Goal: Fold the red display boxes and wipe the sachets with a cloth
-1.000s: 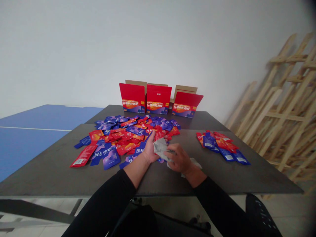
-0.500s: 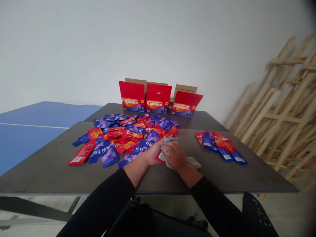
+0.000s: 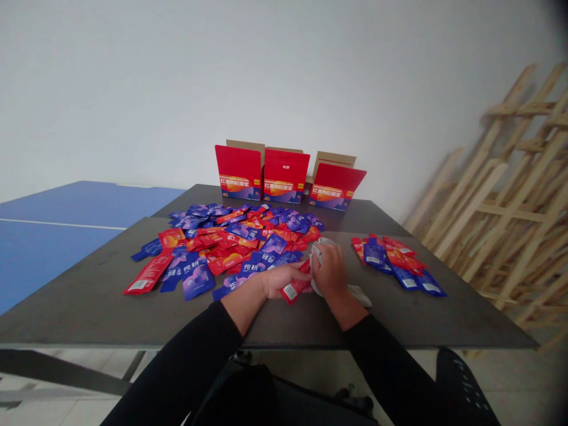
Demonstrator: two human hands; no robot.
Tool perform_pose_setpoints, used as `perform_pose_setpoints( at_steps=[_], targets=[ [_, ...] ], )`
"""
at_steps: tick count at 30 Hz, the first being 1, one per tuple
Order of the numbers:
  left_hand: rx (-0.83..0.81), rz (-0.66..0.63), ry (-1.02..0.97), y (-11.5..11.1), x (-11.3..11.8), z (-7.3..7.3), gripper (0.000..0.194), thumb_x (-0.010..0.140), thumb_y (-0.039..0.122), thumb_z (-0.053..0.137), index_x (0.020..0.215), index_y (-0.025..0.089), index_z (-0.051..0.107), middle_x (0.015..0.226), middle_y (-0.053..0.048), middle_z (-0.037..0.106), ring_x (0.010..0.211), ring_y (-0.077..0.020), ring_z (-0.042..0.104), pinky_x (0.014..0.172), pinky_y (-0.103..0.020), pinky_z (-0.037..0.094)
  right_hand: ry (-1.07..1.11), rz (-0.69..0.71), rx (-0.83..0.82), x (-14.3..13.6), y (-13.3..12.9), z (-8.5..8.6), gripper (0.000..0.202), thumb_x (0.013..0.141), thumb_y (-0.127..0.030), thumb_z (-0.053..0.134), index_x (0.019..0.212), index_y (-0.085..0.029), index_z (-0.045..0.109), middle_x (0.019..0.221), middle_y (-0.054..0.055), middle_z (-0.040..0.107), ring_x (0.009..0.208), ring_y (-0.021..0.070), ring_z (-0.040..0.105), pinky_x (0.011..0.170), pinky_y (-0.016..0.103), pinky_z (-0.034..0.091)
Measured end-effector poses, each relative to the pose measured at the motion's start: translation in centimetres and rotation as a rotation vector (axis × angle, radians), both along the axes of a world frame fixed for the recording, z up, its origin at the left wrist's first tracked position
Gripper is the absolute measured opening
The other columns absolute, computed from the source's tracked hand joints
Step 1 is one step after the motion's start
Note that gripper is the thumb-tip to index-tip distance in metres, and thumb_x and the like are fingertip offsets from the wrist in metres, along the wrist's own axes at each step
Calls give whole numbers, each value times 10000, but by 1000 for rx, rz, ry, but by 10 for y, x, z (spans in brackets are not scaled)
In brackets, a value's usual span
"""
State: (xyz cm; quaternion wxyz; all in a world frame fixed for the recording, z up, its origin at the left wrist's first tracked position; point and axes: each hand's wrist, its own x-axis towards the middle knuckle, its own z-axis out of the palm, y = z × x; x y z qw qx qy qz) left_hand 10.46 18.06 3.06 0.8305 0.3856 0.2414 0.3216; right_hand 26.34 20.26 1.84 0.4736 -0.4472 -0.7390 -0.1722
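Observation:
Near the table's front edge, my left hand is closed on a red sachet, its barcode end facing me. My right hand grips a grey-white cloth right beside the sachet's far end; part of the cloth trails on the table under my wrist. Whether the cloth touches the sachet I cannot tell for certain. Left of and beyond my hands spreads a large heap of red and blue sachets. A smaller pile of red and blue sachets lies to the right.
Three open red cartons stand at the back of the dark grey table, against the wall. A blue table with a white line adjoins on the left. Wooden frames lean at the right.
My right hand and the cloth have moved right, off the sachet's face. More of the red sachet in my left hand now shows.

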Motion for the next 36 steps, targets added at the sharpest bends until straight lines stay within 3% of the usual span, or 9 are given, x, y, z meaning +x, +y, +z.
perform_pose_setpoints(
  at_steps=[8,14,17,20,24,28,31,34,36],
  targets=[
    [-147,15,-88,3,-8,12,289,867,283,601,1112,131,625,1020,-142,690,923,-244,675,809,-390,524,148,-73,-68,19,19,-1,262,967,-316,388,998,-155,591,948,114,611,943,243,537,865,426,450],
    [-225,163,-261,10,-15,21,465,894,509,447,1083,125,627,1044,-168,686,675,-204,648,526,-301,480,247,20,-53,18,13,3,251,958,-330,411,1009,-170,597,946,108,613,937,239,554,878,435,464],
    [-235,293,-286,15,-15,20,327,888,366,480,989,102,643,904,-139,702,595,-162,621,498,-267,473,248,59,-28,14,8,5,230,957,-329,428,1015,-182,596,953,103,613,941,238,565,884,446,470],
    [-198,389,-288,19,-11,18,150,859,163,537,934,89,644,771,-91,697,616,-133,645,598,-233,521,242,86,7,13,6,6,204,952,-321,450,1015,-188,591,952,100,617,939,236,576,882,447,479],
    [-74,497,-218,21,-7,17,226,807,101,633,1033,117,632,845,-74,715,659,-142,680,663,-247,547,199,165,60,14,2,6,161,936,-291,493,1051,-214,576,971,87,627,949,235,589,875,447,493],
    [-29,578,-248,20,-6,18,312,771,95,681,1065,171,607,886,-50,708,715,-154,694,721,-283,548,46,342,148,7,-7,7,206,918,-233,539,1123,-224,558,988,80,626,956,221,590,856,417,508],
    [-105,498,-256,18,-6,19,237,836,244,658,1057,165,622,861,-61,710,743,-173,695,731,-290,537,-176,499,149,-4,-16,9,210,915,-220,555,1123,-228,581,980,65,632,931,196,587,852,375,512],
    [-218,285,-202,14,-5,20,447,895,526,521,1013,117,660,794,-110,705,719,-220,687,661,-302,527,-364,609,104,-14,-21,8,161,917,-220,555,1061,-224,626,940,50,638,881,177,570,818,335,513],
    [-221,182,-177,10,-4,19,522,899,583,469,978,111,676,756,-112,696,663,-216,671,620,-298,515,-386,618,69,-17,-20,5,146,913,-226,559,1029,-219,647,930,52,634,883,181,559,817,337,509]
  ],
)
